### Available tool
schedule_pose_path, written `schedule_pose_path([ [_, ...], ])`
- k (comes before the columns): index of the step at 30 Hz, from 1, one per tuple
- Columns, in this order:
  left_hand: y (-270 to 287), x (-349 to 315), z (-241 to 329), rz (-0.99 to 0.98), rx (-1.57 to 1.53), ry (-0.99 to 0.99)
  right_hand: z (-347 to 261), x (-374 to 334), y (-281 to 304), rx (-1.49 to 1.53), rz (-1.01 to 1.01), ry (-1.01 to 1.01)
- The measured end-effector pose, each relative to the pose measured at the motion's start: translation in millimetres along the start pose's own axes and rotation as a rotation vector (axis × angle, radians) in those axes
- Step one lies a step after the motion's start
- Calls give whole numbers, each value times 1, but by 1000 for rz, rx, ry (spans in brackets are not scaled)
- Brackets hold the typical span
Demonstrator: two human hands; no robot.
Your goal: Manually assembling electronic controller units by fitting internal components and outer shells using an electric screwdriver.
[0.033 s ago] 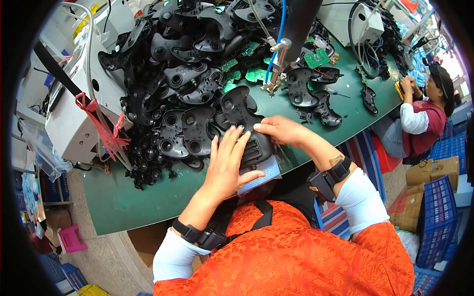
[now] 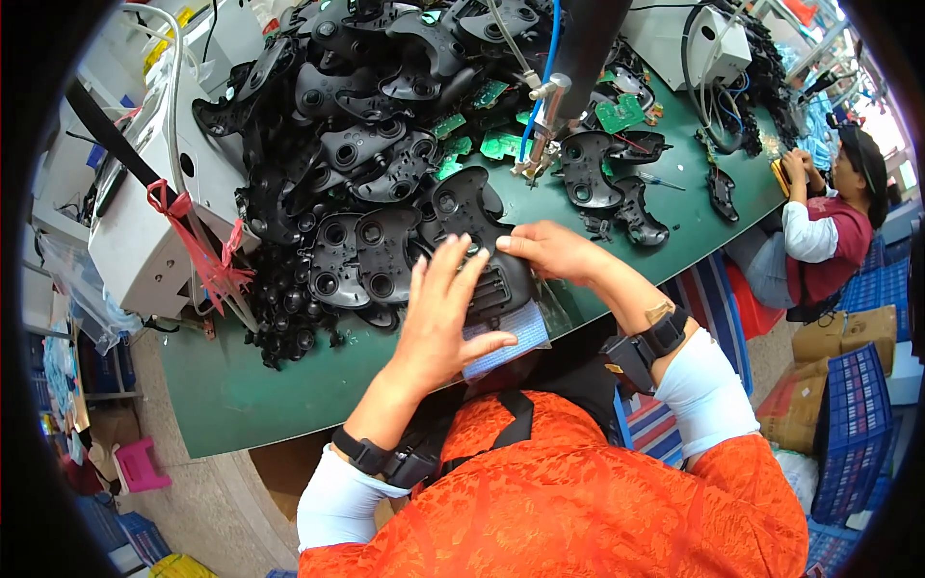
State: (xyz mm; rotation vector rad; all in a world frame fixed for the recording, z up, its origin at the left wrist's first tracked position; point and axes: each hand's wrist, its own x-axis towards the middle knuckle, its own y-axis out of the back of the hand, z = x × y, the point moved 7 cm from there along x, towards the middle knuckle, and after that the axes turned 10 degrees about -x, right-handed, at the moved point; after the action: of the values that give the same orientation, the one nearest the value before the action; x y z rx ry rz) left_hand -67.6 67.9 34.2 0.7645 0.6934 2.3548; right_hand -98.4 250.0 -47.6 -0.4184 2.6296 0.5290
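Note:
A black game controller shell (image 2: 505,279) is tilted at the table's near edge, over a light blue pad (image 2: 523,332). My right hand (image 2: 559,252) grips its right side, thumb on top and the other fingers partly hidden. Over its left part hovers my left hand (image 2: 432,323), fingers stretched and apart, slightly blurred; whether the fingertips touch the shell I cannot tell. Two more shells with round holes, one of them the shell (image 2: 383,252) nearest my left fingers, lie just to the left. Another shell (image 2: 461,200) lies directly beyond my hands.
Heaped black shells (image 2: 371,87) and green circuit boards (image 2: 501,144) cover the far side of the green table (image 2: 251,405). Small black caps (image 2: 289,313) lie left. A metal fixture with a blue hose (image 2: 547,116) hangs ahead. A screwdriver (image 2: 661,181) lies right, and a co-worker (image 2: 833,222) sits beyond.
My left hand has lifted slightly and shifted a little left, its fingertips rising off the shell's surface. My right hand stays in place on the shell.

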Motion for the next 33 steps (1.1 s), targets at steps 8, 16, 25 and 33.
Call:
schedule_pose_path([
  [8, 54, -26, -20, 197, -295, 240, 23, -20, 14, 157, -7, -109],
  [16, -6, -18, -24, -141, 203, 50, 36, -49, 37, 356, 55, -116],
  [25, -30, -5, -26, -309, 485, 75, 50, -84, 46, 368, 158, -65],
  [33, -44, 3, -33, -332, 527, 141, 52, -97, 53, 417, 172, 16],
])
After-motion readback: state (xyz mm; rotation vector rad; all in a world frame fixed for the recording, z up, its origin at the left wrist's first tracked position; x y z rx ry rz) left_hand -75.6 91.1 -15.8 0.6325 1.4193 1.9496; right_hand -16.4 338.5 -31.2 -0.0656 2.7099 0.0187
